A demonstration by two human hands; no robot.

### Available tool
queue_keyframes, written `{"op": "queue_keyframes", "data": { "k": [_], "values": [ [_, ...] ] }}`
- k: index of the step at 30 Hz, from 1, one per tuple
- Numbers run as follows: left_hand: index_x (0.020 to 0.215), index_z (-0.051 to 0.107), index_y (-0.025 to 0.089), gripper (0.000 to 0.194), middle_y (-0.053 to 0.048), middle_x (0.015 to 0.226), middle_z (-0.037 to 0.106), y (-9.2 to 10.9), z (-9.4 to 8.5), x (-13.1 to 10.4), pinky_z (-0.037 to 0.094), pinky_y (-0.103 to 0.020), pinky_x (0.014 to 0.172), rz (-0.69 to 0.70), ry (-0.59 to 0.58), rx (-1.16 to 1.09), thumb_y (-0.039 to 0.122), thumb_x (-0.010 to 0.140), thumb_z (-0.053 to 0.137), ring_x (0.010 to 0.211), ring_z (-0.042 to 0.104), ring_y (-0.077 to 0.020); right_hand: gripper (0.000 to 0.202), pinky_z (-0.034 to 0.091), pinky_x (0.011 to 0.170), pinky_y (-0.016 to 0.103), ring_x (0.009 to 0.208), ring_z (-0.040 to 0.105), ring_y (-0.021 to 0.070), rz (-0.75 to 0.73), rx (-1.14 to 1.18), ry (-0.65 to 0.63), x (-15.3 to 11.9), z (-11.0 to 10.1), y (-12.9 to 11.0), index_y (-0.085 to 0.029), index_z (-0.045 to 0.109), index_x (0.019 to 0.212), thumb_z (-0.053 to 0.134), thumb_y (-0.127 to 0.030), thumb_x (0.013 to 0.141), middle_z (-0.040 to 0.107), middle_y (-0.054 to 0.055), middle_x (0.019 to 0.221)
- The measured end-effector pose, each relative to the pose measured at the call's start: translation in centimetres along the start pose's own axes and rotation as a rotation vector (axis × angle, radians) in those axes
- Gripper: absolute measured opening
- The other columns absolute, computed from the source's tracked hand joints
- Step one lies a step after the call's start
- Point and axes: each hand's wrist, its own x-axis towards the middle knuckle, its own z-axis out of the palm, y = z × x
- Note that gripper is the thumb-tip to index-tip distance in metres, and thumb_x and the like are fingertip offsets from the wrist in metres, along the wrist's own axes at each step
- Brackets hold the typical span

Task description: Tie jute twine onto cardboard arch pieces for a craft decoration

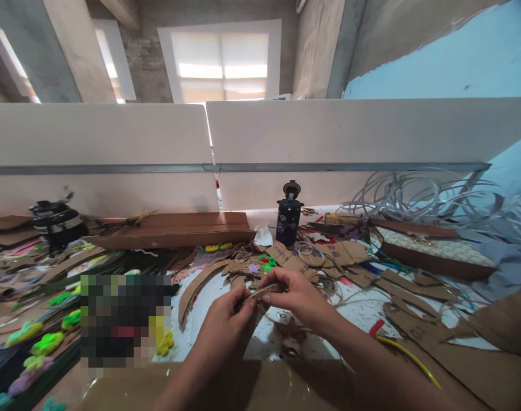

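Note:
Between both hands, above the white tabletop, is a narrow brown strip [260, 293] that looks like cardboard wrapped in twine. My left hand [228, 322] pinches its near left end between thumb and fingers. My right hand [301, 297] is closed on the other end, its fingertips meeting over the strip. Just beyond the hands lie a twine-covered piece [243, 268], a small purple flower [253, 268] and some red and green flowers [267, 262]. A curved cardboard strip [196, 291] rests left of them. Crumpled brown scraps [291, 337] sit below the right hand.
A dark bottle [288, 220] with its lid up stands behind the hands. Cut cardboard [344, 254], a patterned handbag [432, 251] and coiled clear tubing [415, 197] are at right. A long cardboard box [179, 228] lies back left. Bright fuzzy flowers [48, 342] spread at left.

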Motion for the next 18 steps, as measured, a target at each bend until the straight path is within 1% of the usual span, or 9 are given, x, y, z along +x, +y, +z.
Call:
{"op": "queue_keyframes", "data": {
  "k": [4, 8, 10, 13, 16, 18],
  "values": [
    [0.079, 0.06, 0.019, 0.028, 0.0, 0.073, 0.057, 0.2, 0.1, 0.0, 0.036, -0.027, 0.063, -0.028, -0.026, -0.028, 0.045, 0.088, 0.053, 0.072, 0.049, -0.0187, 0.018, 0.043, 0.063, 0.026, 0.073, 0.058, 0.0174, 0.019, 0.003, -0.004, 0.0, -0.1, -0.2, -0.017, 0.067, 0.081, 0.071, -0.023, 0.065, 0.062, 0.0, 0.071],
    [0.078, 0.06, 0.018, 0.029, -0.001, 0.073, 0.057, 0.8, 0.1, -0.1, 0.036, -0.027, 0.064, -0.036, -0.054, -0.043, 0.045, 0.086, 0.054, 0.072, 0.049, -0.0185, 0.021, 0.046, 0.066, 0.028, 0.075, 0.06, 0.0186, 0.039, -0.039, -0.038, -0.2, -0.3, -0.6, -0.017, 0.069, 0.085, 0.071, -0.021, 0.065, 0.066, 0.001, 0.076],
    [0.079, 0.061, 0.018, 0.031, -0.001, 0.074, 0.057, 1.0, 0.0, -0.1, 0.037, -0.027, 0.065, -0.044, -0.082, -0.061, 0.047, 0.086, 0.054, 0.073, 0.05, -0.0187, 0.02, 0.048, 0.068, 0.029, 0.075, 0.061, 0.019, 0.06, -0.062, -0.034, -0.3, -0.3, -0.8, -0.016, 0.07, 0.084, 0.07, -0.019, 0.064, 0.068, 0.002, 0.078],
    [0.081, 0.062, 0.017, 0.035, -0.001, 0.076, 0.056, 1.0, -0.5, -0.1, 0.038, -0.028, 0.067, -0.058, -0.138, -0.11, 0.051, 0.086, 0.053, 0.075, 0.05, -0.019, 0.019, 0.048, 0.067, 0.028, 0.071, 0.061, 0.0168, 0.084, -0.033, -0.024, -0.3, -0.5, -1.0, -0.016, 0.07, 0.082, 0.069, -0.018, 0.063, 0.068, 0.002, 0.078],
    [0.079, 0.061, 0.017, 0.039, 0.0, 0.075, 0.054, 0.8, -1.3, 0.1, 0.037, -0.029, 0.069, -0.072, -0.15, -0.113, 0.054, 0.085, 0.051, 0.075, 0.048, -0.0187, 0.019, 0.047, 0.065, 0.027, 0.067, 0.06, 0.0149, 0.096, 0.029, 0.001, 0.0, -0.8, -0.9, -0.016, 0.069, 0.082, 0.07, -0.02, 0.063, 0.067, 0.0, 0.074],
    [0.078, 0.059, 0.018, 0.038, 0.001, 0.073, 0.052, 0.6, -1.6, 0.2, 0.037, -0.029, 0.067, -0.091, -0.157, -0.107, 0.055, 0.082, 0.053, 0.073, 0.047, -0.0179, 0.018, 0.048, 0.064, 0.027, 0.066, 0.06, 0.0147, 0.089, 0.046, 0.026, 0.2, -1.1, -0.8, -0.016, 0.069, 0.08, 0.07, -0.02, 0.063, 0.066, 0.0, 0.072]
  ]
}}
